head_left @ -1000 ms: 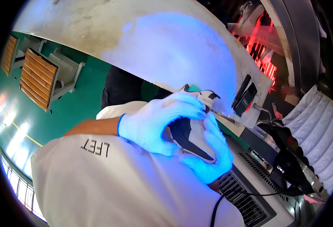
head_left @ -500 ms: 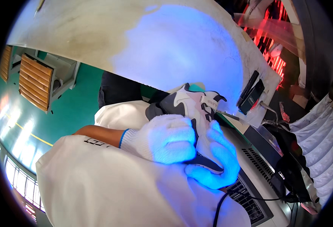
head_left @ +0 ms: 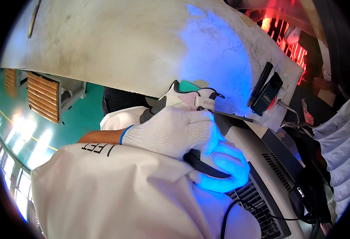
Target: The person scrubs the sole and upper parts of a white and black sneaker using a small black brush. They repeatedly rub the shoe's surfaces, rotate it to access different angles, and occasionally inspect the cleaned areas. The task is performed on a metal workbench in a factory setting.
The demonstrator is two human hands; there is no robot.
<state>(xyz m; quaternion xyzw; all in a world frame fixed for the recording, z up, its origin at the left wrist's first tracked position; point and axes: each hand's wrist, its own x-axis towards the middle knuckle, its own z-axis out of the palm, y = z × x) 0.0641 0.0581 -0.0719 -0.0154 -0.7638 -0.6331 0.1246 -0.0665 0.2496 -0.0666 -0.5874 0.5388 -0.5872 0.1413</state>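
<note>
- Both of your gloved hands are on one shoe (head_left: 191, 99): your left hand (head_left: 171, 133) lies closed over its side and upper, fingers curled around it, while your right hand (head_left: 222, 171) cups it from below, fingers wrapped under the dark sole (head_left: 204, 167).
- The shoe sits between your palms, held up just in front of the table (head_left: 115, 47) edge, its white-and-grey heel part with a pull loop sticking out above your left knuckles.
- Blue light falls on your right glove and on the table beyond, so the shoe looks to be under inspection or treatment; my reading is that the work on it is under way, not finished, since it is gripped on both sides and not set down anywhere.
- How much of the shoe has been gone over, I cannot tell: most of it is hidden by your gloves.
- Just beyond your hands, a grey machine housing (head_left: 262, 159) with vent slots runs to the right, a black cable (head_left: 230, 215) trailing near it.
- The table is pale and scuffed; a dark pen (head_left: 261, 81) and a small dark device (head_left: 268, 93) lie near its right corner.
- Outward, a green floor (head_left: 83, 115) to the left with a slatted orange crate (head_left: 43, 97), and red glowing lamps (head_left: 290, 44) at upper right.
</note>
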